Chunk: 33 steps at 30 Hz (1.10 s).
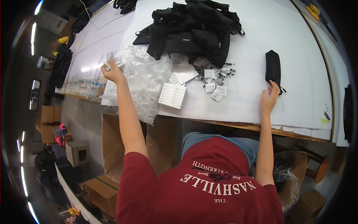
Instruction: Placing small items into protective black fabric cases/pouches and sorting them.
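At the left of the white table, my left hand (113, 72) has its fingers closed on a crinkled clear plastic bag (110, 56). Just beside it lies a loose heap of clear plastic bags (143, 71), some with small printed labels. On the right side, a slim black pouch (273, 66) lies lengthwise, with a short cord at its near end. My right hand (270, 100) rests by that end, fingers extended and thumb apart, fingertips touching or very near the fabric.
A large pile of black pouches (194, 33) covers the back middle. Before it are a stack of white printed cards (172, 95) and several small tags on black cords (210, 87). Cardboard boxes (112, 138) stand below the table's near edge (238, 126).
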Each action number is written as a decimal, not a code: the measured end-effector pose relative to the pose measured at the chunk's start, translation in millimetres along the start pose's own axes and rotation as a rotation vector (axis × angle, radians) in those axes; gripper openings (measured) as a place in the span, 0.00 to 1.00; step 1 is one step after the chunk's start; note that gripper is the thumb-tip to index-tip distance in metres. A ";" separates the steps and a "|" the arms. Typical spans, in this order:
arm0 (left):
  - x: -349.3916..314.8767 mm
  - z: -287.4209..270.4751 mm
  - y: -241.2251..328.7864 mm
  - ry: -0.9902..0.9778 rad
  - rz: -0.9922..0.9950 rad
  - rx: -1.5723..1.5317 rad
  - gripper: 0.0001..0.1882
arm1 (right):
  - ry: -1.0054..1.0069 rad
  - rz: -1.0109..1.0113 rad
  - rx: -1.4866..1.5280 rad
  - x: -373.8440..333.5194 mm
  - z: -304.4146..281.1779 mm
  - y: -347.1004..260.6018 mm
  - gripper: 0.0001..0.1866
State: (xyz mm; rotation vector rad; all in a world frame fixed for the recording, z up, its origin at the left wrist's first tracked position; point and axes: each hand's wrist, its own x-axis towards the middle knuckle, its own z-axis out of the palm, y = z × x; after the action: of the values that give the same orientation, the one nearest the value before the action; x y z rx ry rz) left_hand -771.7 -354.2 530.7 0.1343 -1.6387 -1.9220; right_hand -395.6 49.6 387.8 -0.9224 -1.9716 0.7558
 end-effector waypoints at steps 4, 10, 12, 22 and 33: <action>-46.4 37.0 12.5 -0.197 0.080 -0.128 0.12 | 0.026 -0.024 -0.053 -0.7 0.4 2.3 0.25; -216.1 105.0 0.2 -0.717 0.057 -0.073 0.10 | 0.049 -0.028 -0.014 -0.7 0.8 2.6 0.25; -263.5 122.9 -9.5 -0.811 -0.030 -0.080 0.12 | 0.030 0.009 0.041 -0.5 0.6 -3.0 0.25; -313.0 94.3 -16.2 -1.284 0.574 0.602 0.26 | 0.037 0.030 0.095 -3.8 -1.8 1.7 0.22; -221.9 69.2 -69.5 -1.447 0.348 0.795 0.39 | 0.030 0.044 0.095 -1.5 -1.7 2.3 0.21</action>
State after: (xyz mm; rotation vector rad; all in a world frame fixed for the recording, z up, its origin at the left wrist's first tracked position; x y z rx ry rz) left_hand -648.1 -179.7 416.1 -1.4118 -2.9140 -0.8410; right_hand -392.8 49.9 386.3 -0.9179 -1.8784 0.8488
